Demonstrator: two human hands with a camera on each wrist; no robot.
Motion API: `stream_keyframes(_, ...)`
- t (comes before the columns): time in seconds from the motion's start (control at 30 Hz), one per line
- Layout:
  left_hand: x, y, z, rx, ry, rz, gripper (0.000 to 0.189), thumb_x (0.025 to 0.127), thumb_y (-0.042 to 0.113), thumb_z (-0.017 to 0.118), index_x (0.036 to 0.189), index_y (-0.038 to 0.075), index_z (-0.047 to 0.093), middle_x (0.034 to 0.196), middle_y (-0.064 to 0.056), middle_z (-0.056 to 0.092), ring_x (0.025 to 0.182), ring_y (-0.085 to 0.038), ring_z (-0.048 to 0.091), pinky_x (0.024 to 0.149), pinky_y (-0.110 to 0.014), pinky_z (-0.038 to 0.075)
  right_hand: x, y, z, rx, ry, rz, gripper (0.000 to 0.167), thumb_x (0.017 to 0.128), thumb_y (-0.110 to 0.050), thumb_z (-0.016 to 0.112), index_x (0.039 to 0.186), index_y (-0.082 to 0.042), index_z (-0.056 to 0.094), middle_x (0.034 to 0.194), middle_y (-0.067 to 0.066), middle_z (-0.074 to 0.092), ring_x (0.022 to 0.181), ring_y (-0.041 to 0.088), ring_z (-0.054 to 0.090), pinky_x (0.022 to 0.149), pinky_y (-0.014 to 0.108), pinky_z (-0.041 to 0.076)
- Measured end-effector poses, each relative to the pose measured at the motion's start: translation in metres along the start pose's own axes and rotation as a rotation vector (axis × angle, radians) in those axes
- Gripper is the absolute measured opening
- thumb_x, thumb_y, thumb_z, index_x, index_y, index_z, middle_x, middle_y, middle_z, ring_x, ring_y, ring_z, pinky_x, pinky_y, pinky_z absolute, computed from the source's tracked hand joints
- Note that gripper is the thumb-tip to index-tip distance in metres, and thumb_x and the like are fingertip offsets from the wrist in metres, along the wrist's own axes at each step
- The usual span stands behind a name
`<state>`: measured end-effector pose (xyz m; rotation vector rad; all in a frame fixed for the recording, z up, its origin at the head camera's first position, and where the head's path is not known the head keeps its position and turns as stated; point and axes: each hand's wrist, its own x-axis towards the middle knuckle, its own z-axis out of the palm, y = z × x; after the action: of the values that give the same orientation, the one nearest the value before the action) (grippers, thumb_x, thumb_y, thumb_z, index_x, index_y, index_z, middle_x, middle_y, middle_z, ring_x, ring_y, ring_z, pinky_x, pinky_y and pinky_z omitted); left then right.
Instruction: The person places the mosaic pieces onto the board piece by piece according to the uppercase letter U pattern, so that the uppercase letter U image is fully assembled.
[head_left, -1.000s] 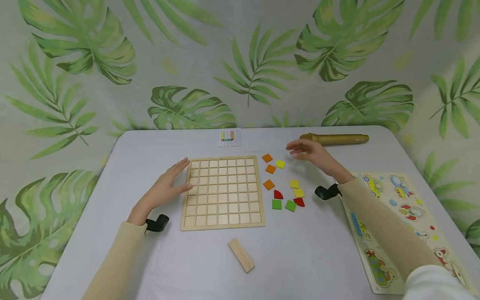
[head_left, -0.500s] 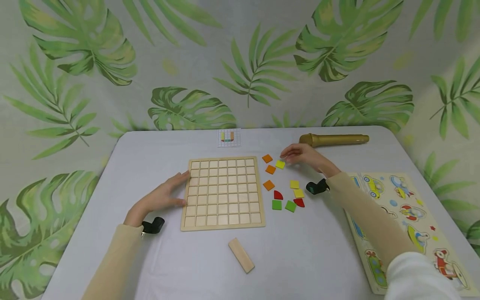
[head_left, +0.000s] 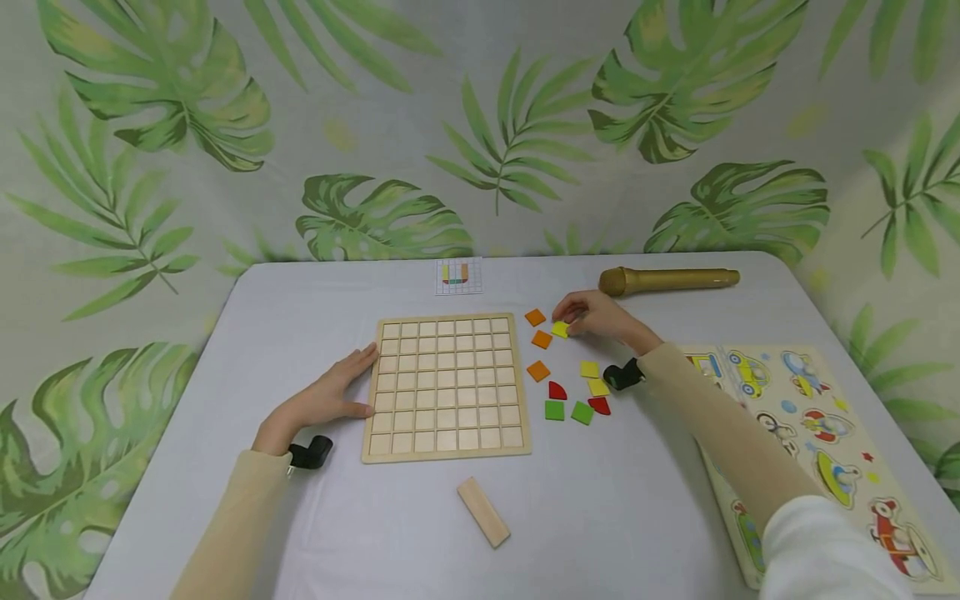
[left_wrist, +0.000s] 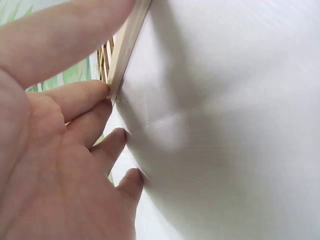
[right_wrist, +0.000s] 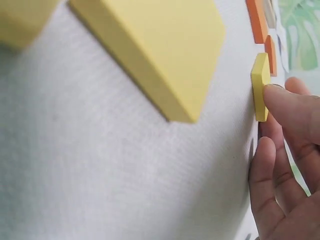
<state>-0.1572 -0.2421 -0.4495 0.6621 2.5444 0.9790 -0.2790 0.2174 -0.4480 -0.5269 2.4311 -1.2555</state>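
Note:
In the head view, my left hand (head_left: 330,393) lies at the left edge of a wooden grid board (head_left: 447,387), fingers extended. The left wrist view shows its thumb and index finger touching the board's edge (left_wrist: 122,60), with the other fingertips on the cloth. My right hand (head_left: 603,319) is at a yellow square tile (head_left: 560,330) right of the board's far corner. In the right wrist view, thumb and fingers pinch this yellow tile (right_wrist: 259,87) by its edges. Beside it lie orange square tiles (head_left: 542,339).
Nearer lie two yellow tiles (head_left: 589,369), red quarter-round pieces (head_left: 557,390) and green tiles (head_left: 554,410). A pattern card (head_left: 458,277) and a gold microphone (head_left: 667,281) are at the back. A wooden block (head_left: 483,512) lies in front, a picture puzzle board (head_left: 825,433) at right.
My right hand has moved left and down onto the yellow tile, its fingers closing on it. My left hand has slid slightly nearer along the board's left edge.

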Motion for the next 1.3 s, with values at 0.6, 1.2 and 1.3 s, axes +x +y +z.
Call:
stream_keyframes(0.6, 0.004, 0.0, -0.003, 0.052, -0.021, -0.003, 0.093, 0.083, 0.026, 0.074, 0.15, -0.005, 0.018, 0.157, -0.022, 0.009, 0.14, -0.047, 0.004, 0.103, -0.07, 0.008, -0.006, -0.002, -0.009, -0.002, -0.006, 0.025, 0.013, 0.082, 0.009, 0.065, 0.094, 0.006, 0.064, 0.095, 0.018, 0.063, 0.081, 0.025, 0.051, 0.073, 0.029, 0.044)
stream_keyframes(1.2, 0.003, 0.0, -0.004, 0.061, -0.037, 0.005, 0.092, 0.084, 0.028, 0.073, 0.149, -0.007, 0.018, 0.156, -0.025, 0.01, 0.139, -0.048, 0.004, 0.102, -0.071, 0.009, 0.024, -0.056, 0.026, 0.242, -0.127, 0.013, 0.02, 0.089, -0.002, 0.058, 0.105, 0.008, 0.061, 0.1, 0.015, 0.058, 0.081, 0.022, 0.055, 0.079, 0.035, 0.05)
stream_keyframes(1.3, 0.002, 0.0, -0.004, 0.054, -0.035, -0.008, 0.092, 0.084, 0.026, 0.073, 0.149, -0.006, 0.018, 0.156, -0.024, 0.009, 0.14, -0.048, 0.004, 0.102, -0.072, 0.009, 0.037, -0.07, 0.045, 0.249, -0.149, 0.004, 0.017, 0.089, -0.001, 0.057, 0.104, 0.007, 0.063, 0.099, 0.013, 0.059, 0.079, 0.021, 0.055, 0.077, 0.034, 0.05)
